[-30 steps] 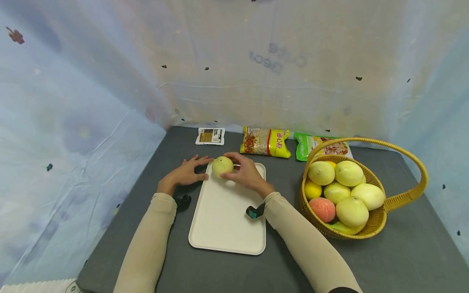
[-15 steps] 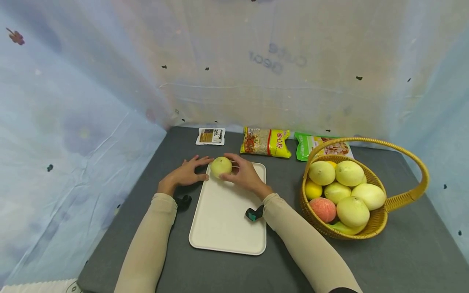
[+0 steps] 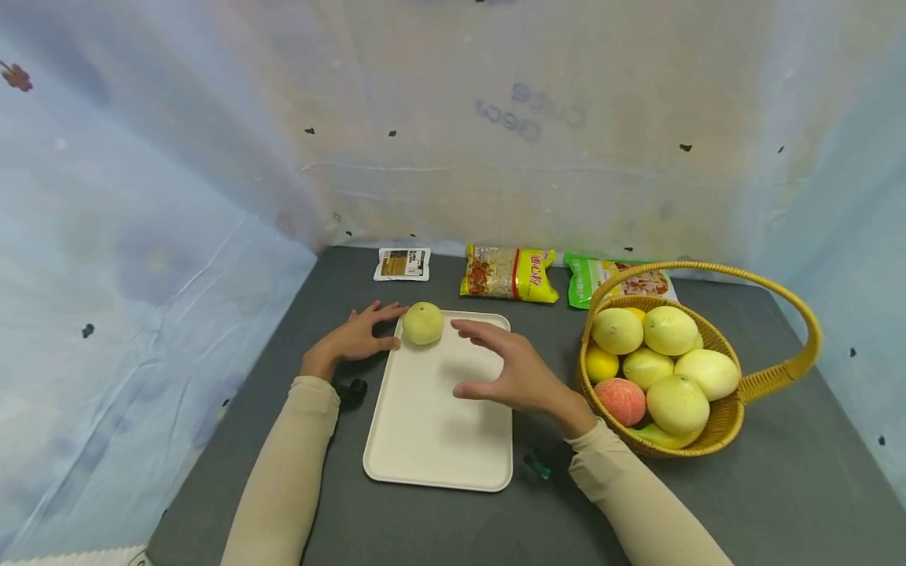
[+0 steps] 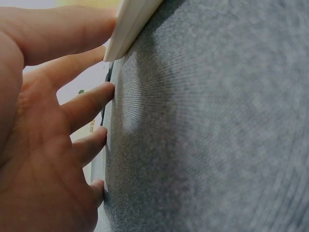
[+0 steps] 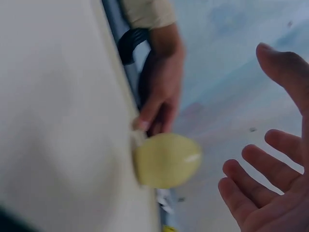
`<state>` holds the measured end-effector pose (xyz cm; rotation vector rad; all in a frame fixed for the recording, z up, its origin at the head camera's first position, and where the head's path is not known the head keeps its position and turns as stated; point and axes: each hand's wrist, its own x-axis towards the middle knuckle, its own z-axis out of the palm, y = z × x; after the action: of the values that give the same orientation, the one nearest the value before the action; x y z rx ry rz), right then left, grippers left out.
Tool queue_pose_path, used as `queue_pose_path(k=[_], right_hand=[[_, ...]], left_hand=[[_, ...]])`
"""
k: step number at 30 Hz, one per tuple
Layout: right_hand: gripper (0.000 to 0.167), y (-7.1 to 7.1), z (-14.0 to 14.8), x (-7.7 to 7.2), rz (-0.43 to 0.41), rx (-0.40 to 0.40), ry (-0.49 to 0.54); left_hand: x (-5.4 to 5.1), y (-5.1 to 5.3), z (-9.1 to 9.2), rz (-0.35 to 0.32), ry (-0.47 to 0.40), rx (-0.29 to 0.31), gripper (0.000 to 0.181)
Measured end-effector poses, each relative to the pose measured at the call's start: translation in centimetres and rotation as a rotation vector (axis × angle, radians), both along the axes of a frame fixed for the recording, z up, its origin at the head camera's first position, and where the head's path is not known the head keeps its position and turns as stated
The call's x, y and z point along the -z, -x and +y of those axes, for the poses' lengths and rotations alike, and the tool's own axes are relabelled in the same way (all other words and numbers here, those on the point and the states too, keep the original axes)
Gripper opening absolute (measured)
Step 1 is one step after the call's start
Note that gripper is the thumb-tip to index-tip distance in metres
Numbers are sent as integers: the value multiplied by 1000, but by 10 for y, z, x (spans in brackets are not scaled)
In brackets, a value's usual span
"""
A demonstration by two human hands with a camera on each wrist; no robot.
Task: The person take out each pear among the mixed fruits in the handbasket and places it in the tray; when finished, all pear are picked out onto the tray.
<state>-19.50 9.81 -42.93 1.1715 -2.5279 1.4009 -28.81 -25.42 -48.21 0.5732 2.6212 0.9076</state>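
Observation:
A round, pale yellow-green fruit (image 3: 422,324) rests on the far left corner of a white tray (image 3: 435,432). My left hand (image 3: 357,334) lies beside that corner with fingers spread. In the left wrist view its thumb and a finger touch the tray's rim (image 4: 131,24), while other fingertips rest on the grey table. Above the tray's right half hovers my right hand (image 3: 517,369), fingers apart and holding nothing. The right wrist view has the fruit (image 5: 166,162) standing clear of the right fingers.
To the right stands a yellow wicker basket (image 3: 736,420) with a tall handle, full of pale fruits and a reddish one (image 3: 620,402). Along the back lie a small white packet (image 3: 402,264), a yellow bag (image 3: 508,273) and a green bag (image 3: 582,281), partly behind the basket.
My right hand has let go of the fruit and moved right and toward me, its fingers opening. The fruit shifted slightly left before release. My left hand stays at the tray's corner.

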Motion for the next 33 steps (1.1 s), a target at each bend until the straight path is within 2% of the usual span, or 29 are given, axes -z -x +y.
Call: queue_pose_path(k=[3,6,11,17,22,25,29,33], right_hand=[[92,-19,30,-14,69,13,-12],[95,-35,63,-26,96,51,-36],[97,-61,120,-37,150,156,-93],[98,-92,177,-45,155,280,-96],[97,-110,211,-47,179,405,-131],[98,-118,226,-44,164,480,-143],[96,-123,240,-37,121,553,-172],[90,-124,247,-27,69,581,-228]], left_hand=[[0,0,-2,0,-11,6,76],[0,0,-3,1,-16,10,76],[0,-1,-4,-3,-22,9,77],[-1,-1,-2,-2,-16,8,77],[0,-1,-2,1,-15,5,77],[0,0,-2,4,-12,5,77],[1,0,-2,5,-11,7,76],[0,-1,-2,3,-17,8,76]])
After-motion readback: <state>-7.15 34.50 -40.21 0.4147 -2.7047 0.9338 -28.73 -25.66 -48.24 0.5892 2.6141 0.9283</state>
